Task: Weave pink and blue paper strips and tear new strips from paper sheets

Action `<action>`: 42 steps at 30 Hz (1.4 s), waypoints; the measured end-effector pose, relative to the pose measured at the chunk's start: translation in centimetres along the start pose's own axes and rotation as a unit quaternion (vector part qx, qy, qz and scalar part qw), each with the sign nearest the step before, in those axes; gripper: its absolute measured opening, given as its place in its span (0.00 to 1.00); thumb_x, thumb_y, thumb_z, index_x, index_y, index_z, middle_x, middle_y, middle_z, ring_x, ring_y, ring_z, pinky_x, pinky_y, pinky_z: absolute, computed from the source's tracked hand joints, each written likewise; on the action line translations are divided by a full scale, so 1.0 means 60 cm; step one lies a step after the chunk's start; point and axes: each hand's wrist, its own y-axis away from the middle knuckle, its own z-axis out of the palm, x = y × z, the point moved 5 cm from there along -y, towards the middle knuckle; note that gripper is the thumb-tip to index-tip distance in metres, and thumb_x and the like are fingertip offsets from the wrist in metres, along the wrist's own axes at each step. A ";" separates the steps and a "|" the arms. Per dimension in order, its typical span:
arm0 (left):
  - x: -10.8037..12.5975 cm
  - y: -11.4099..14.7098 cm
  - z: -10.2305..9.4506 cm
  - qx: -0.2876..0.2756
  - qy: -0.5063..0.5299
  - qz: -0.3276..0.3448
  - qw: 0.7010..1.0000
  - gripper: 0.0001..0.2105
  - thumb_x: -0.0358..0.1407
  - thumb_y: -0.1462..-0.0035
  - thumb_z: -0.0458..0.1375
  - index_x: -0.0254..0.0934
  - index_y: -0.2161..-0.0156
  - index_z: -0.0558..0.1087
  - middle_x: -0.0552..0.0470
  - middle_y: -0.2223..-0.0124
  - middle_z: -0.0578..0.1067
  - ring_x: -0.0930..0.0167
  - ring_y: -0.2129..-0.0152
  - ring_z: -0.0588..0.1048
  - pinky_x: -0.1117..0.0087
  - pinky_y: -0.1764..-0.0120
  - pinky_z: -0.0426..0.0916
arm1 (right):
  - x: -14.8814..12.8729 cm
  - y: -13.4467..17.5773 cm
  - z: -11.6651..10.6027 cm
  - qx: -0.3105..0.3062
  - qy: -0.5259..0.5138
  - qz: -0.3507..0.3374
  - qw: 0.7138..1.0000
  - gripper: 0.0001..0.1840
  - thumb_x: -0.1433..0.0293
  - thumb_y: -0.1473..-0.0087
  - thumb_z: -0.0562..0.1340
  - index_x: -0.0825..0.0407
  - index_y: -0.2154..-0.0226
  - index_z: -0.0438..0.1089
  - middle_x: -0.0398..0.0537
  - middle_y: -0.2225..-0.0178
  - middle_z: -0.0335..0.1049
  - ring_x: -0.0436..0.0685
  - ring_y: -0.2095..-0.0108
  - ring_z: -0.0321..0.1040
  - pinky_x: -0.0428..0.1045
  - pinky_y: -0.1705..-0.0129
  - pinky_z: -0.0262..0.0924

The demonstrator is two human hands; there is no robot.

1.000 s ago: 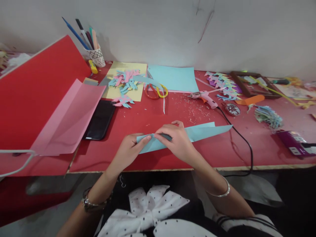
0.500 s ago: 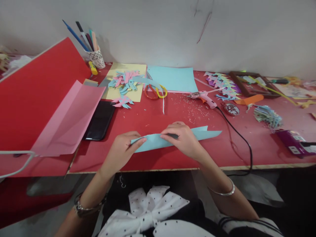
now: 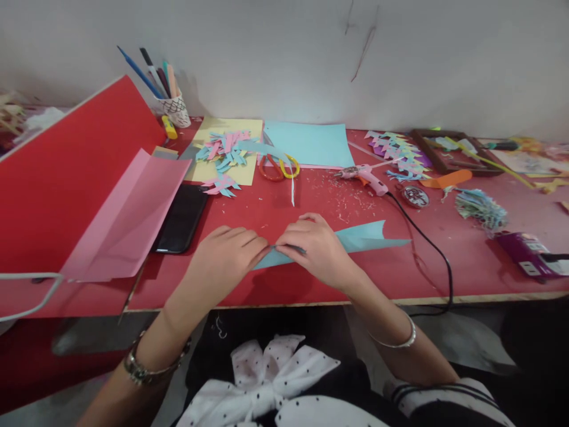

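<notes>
A folded sheet of light blue paper is held just above the near part of the red table, its right end loose and slightly apart in two layers. My left hand is closed on the paper's left end and covers most of it. Close beside it, my right hand pinches the paper's upper edge between thumb and fingers. The two sets of fingertips almost meet. Something dark shows under the right fingers; whether it is shadow or an object I cannot tell.
On the red table lie a black phone, folded pink paper, scissors, cut paper strips and a pink glue gun with its cord. A purple power strip sits right. A pen cup stands behind.
My left hand has moved right along the paper and now covers its left end. My right hand has shifted slightly left, and the paper's free end reaches a little farther right.
</notes>
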 end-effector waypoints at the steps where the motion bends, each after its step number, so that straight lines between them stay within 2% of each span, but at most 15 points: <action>1: 0.003 -0.002 0.000 -0.003 -0.009 0.011 1.000 0.20 0.35 0.41 0.39 0.37 0.74 0.71 0.53 0.78 0.72 0.73 0.80 0.68 0.71 0.73 0.56 | -0.001 -0.001 -0.001 0.001 -0.002 -0.002 1.000 0.10 0.69 0.46 0.54 0.52 0.75 0.68 0.40 0.75 0.69 0.48 0.71 0.62 0.48 0.56 0.45; 8: -0.023 0.018 -0.007 0.026 -0.013 -0.010 1.000 0.19 0.37 0.40 0.38 0.37 0.73 0.70 0.53 0.75 0.75 0.73 0.80 0.69 0.71 0.72 0.56 | 0.036 0.018 -0.015 0.001 -0.016 0.022 1.000 0.15 0.65 0.44 0.51 0.52 0.74 0.67 0.42 0.75 0.69 0.49 0.72 0.62 0.48 0.55 0.47; 13: -0.035 0.025 -0.007 0.012 -0.010 0.004 1.000 0.20 0.37 0.40 0.38 0.36 0.74 0.69 0.53 0.77 0.74 0.73 0.80 0.68 0.71 0.73 0.56 | 0.051 0.032 -0.024 -0.010 -0.012 0.015 1.000 0.15 0.66 0.43 0.50 0.53 0.75 0.66 0.41 0.76 0.68 0.48 0.74 0.61 0.48 0.56 0.48; 18: -0.011 0.002 0.001 -0.015 -0.069 0.014 0.997 0.17 0.34 0.41 0.40 0.36 0.75 0.68 0.54 0.78 0.72 0.72 0.81 0.69 0.69 0.73 0.55 | 0.028 0.028 -0.027 0.028 0.025 -0.015 0.999 0.16 0.67 0.43 0.49 0.53 0.76 0.67 0.41 0.77 0.67 0.48 0.74 0.60 0.47 0.56 0.48; 23: 0.020 -0.018 0.001 0.025 -0.056 0.036 0.997 0.15 0.33 0.41 0.42 0.37 0.75 0.68 0.55 0.80 0.71 0.73 0.83 0.68 0.71 0.76 0.55 | 0.003 0.021 -0.031 0.073 0.069 -0.046 0.994 0.15 0.68 0.43 0.50 0.53 0.76 0.67 0.41 0.78 0.67 0.47 0.74 0.61 0.47 0.54 0.46; 26: 0.019 -0.015 -0.002 0.047 -0.058 0.039 0.996 0.16 0.33 0.41 0.42 0.37 0.76 0.68 0.55 0.81 0.72 0.73 0.84 0.67 0.71 0.76 0.55 | 0.009 0.023 -0.033 0.076 0.068 -0.037 0.994 0.13 0.67 0.44 0.51 0.52 0.74 0.68 0.41 0.77 0.68 0.48 0.73 0.62 0.48 0.55 0.46; 34: -0.002 0.001 -0.011 0.053 -0.069 0.031 0.996 0.18 0.34 0.40 0.40 0.37 0.76 0.68 0.55 0.78 0.74 0.73 0.82 0.69 0.71 0.74 0.57 | 0.047 0.044 -0.048 0.072 0.047 0.028 0.996 0.11 0.67 0.45 0.53 0.52 0.74 0.67 0.42 0.75 0.70 0.49 0.72 0.64 0.49 0.54 0.46; 42: 0.021 -0.016 -0.008 0.050 -0.074 0.033 0.995 0.17 0.36 0.41 0.42 0.36 0.75 0.67 0.55 0.80 0.73 0.73 0.84 0.68 0.71 0.76 0.55 | 0.026 0.038 -0.053 0.081 0.035 0.020 0.996 0.09 0.69 0.46 0.55 0.52 0.76 0.65 0.40 0.77 0.69 0.48 0.73 0.63 0.49 0.53 0.45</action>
